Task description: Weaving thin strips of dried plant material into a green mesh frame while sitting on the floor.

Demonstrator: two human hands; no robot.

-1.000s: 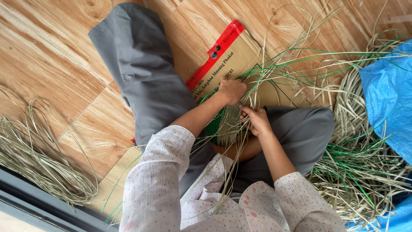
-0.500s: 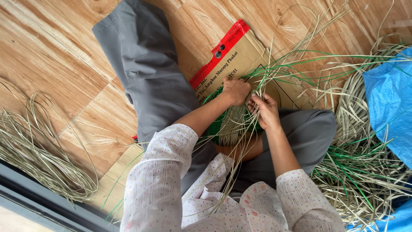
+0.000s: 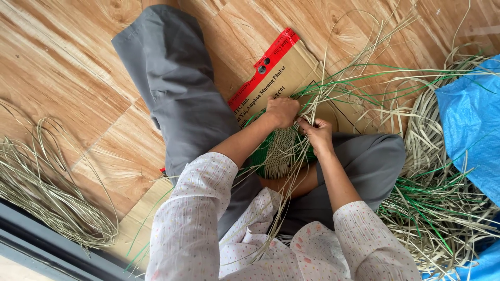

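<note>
A small woven mat (image 3: pixel 281 153) of tan and green reed strips rests on my lap, over my grey trousers (image 3: pixel 182 104). My left hand (image 3: pixel 282 111) grips strips at the mat's far edge. Close beside it, my right hand (image 3: pixel 316 132) pinches other strips at the same edge. Loose ends of green and tan strips (image 3: pixel 354 83) fan out from between both hands across a flattened cardboard box (image 3: pixel 291 70) with red tape.
A bundle of dry tan reeds (image 3: pixel 47 187) lies on the wooden floor at left. A big heap of tan and green reeds (image 3: pixel 442 208) lies at right, beside a blue plastic sheet (image 3: pixel 471 125). A dark ledge (image 3: pixel 47 250) runs along the lower left.
Both hands have stayed at the mat's far edge, the right hand shifting slightly along it. The loose strips have moved a little.
</note>
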